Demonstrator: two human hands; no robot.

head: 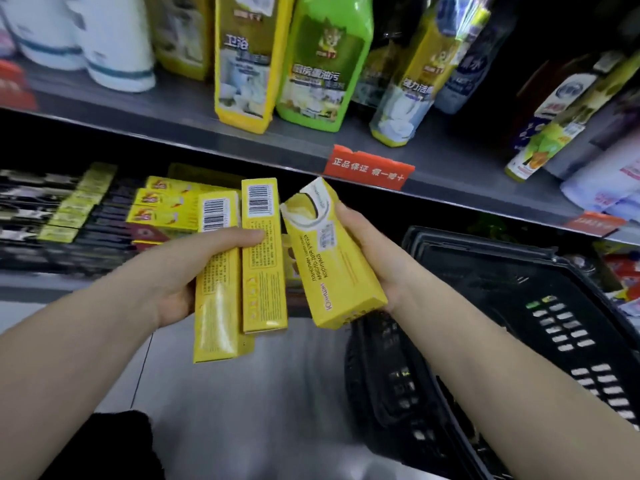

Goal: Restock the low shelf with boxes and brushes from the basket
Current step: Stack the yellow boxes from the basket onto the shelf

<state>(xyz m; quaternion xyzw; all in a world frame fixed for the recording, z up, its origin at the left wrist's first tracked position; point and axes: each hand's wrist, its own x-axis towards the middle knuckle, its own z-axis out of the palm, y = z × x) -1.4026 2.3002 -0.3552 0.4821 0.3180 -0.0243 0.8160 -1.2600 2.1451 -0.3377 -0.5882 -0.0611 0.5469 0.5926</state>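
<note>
In the centre of the frame the left grip [188, 275] is curled round two long, narrow yellow cardboard boxes [263, 258] held side by side, barcodes up. The thumb lies across their printed faces and the fingers are hidden beneath. A sliver of a third box may show behind them, but I cannot tell. Just right of them the right grip [375, 252] is wrapped round a wider yellow carton with a white swirl [332, 258], which is tilted and almost touching the narrow pair.

These look light, stiff and hollow. The thin card should dent at the corners if squeezed, and the glossy faces could slide against each other. A hold across the long sides near the middle seems safest.

The stack of matching yellow boxes on the low shelf [162, 206] sits at centre left. The black plastic slotted basket [519, 306] fills the lower right. Yellow and green cleaner bottles [322, 64] stand on the grey upper shelf [194, 126].
</note>
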